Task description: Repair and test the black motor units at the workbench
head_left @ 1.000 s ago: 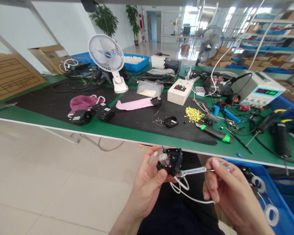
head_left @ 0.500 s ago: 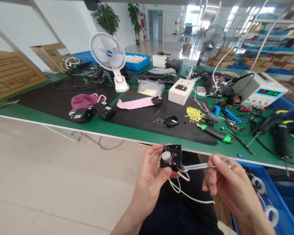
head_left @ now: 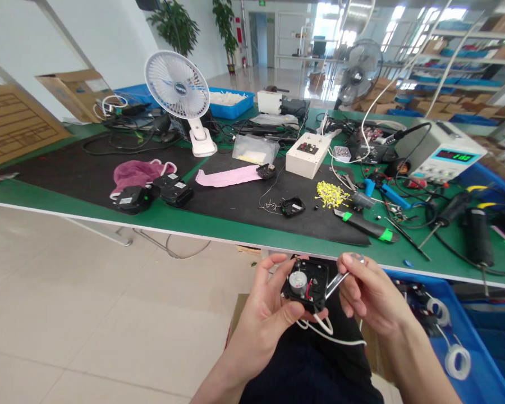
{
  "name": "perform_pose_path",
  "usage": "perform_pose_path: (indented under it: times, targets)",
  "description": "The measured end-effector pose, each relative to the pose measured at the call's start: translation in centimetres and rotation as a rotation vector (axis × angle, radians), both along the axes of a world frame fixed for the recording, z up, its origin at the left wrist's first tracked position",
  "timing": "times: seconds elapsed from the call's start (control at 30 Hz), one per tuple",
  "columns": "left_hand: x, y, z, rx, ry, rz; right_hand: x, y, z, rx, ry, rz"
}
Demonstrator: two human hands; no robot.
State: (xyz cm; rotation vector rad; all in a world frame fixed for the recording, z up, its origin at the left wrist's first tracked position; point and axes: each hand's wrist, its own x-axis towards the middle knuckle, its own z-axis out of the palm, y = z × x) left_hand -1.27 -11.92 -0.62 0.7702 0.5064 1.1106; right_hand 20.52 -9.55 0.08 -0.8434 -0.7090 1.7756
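My left hand (head_left: pixel 269 303) is closed around an open black plastic housing (head_left: pixel 317 280), held in front of the bench edge. Inside the housing sits a small round silver motor (head_left: pixel 298 282) with a red wire beside it. A white cable (head_left: pixel 326 325) loops from the underside. My right hand (head_left: pixel 372 292) pinches a metal wrench (head_left: pixel 337 284) at its upper end, and the wrench slants down to the housing's right side. Its lower tip is partly hidden by the housing's edge. On the mat, an open black cover (head_left: pixel 293 206) lies near small loose screws (head_left: pixel 269 206).
The green bench (head_left: pixel 235 235) carries a white fan (head_left: pixel 177 88), yellow-headed parts (head_left: pixel 331 194), a green-taped knife (head_left: pixel 368 225), electric screwdrivers (head_left: pixel 478 241) and a power supply (head_left: pixel 441 151). Below right stands a blue bin (head_left: pixel 483 348) with coiled white cables.
The wrench has swung from nearly level to a steep slant, with my right hand moving left and up. The housing has shifted slightly right and down, and the view has turned a little.
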Motion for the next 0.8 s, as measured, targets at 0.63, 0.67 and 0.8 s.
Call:
perform_pose_path:
  times: [0.63,0.67,0.8]
  targets:
    - [0.2,0.5,-1.0,0.006,0.089,0.205,-3.9,-5.2,0.8,0.197,-0.372,-0.264]
    - [0.4,0.6,-1.2,0.007,0.127,0.295,-4.5,-5.7,0.6,0.333,-0.542,-0.258]
    - [1.0,1.0,-1.3,-0.007,0.176,0.442,-6.7,-7.3,-0.3,0.965,-1.000,-0.171]
